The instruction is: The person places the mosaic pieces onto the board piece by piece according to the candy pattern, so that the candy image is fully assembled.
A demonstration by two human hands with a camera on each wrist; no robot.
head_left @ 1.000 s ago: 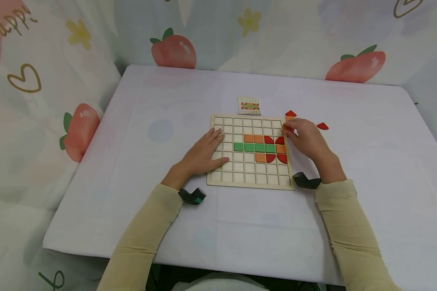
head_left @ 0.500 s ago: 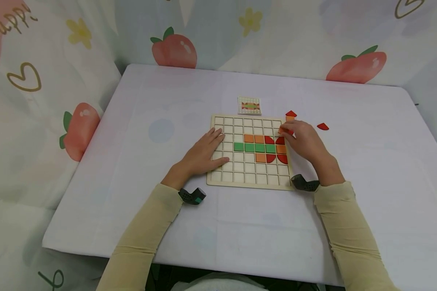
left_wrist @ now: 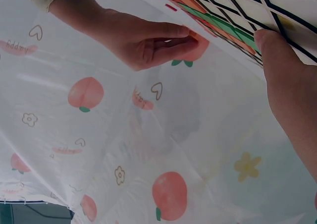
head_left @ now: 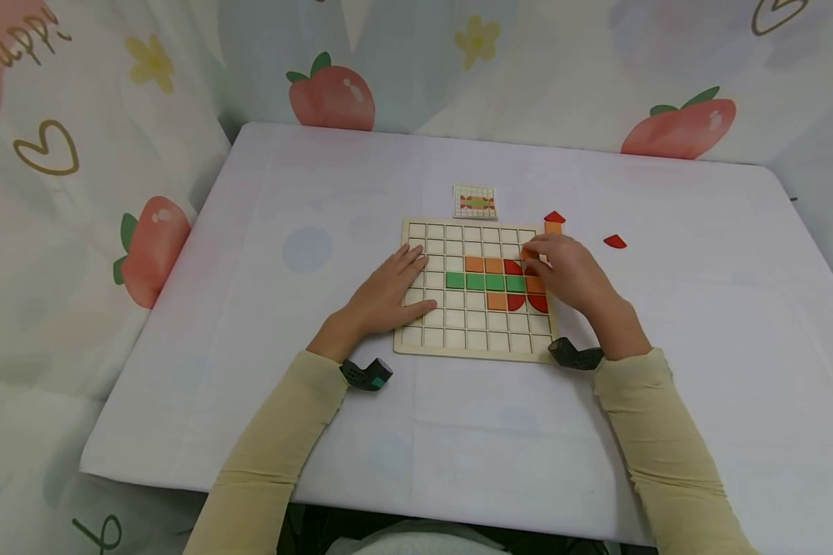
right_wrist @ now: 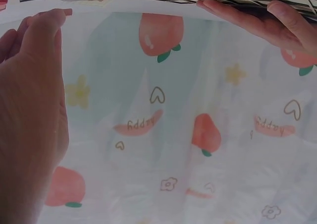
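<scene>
While the left hand [head_left: 389, 291] lies flat on the board [head_left: 423, 339], the right hand [head_left: 562, 274] pinches a red piece [head_left: 530, 270]

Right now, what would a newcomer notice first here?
The square wooden grid board mid-table, bearing an orange, green and red tile pattern. The left hand rests flat on its left side; the right hand works at its right edge. A small pattern card lies beyond it.
</scene>
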